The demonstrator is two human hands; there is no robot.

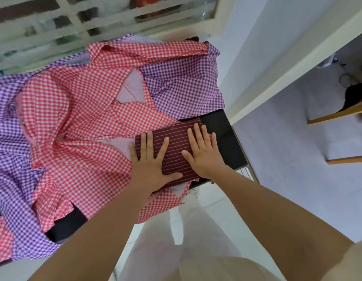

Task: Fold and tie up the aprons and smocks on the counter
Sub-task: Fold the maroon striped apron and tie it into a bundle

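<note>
The striped apron (176,138) was pressed beneath the left hand (152,165) and right hand (205,154), fingers spread wide, nothing gripped; smocks (84,118) lay beyond.

We had one wide-angle view from the person's head, which looked forward and steeply down, close above the right end of the counter (222,128), with the frame rolled so the floor (287,179) fell right.

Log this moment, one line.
step: pressing fold | left hand: flat on striped apron | right hand: same | gingham smocks: unfolded
</note>
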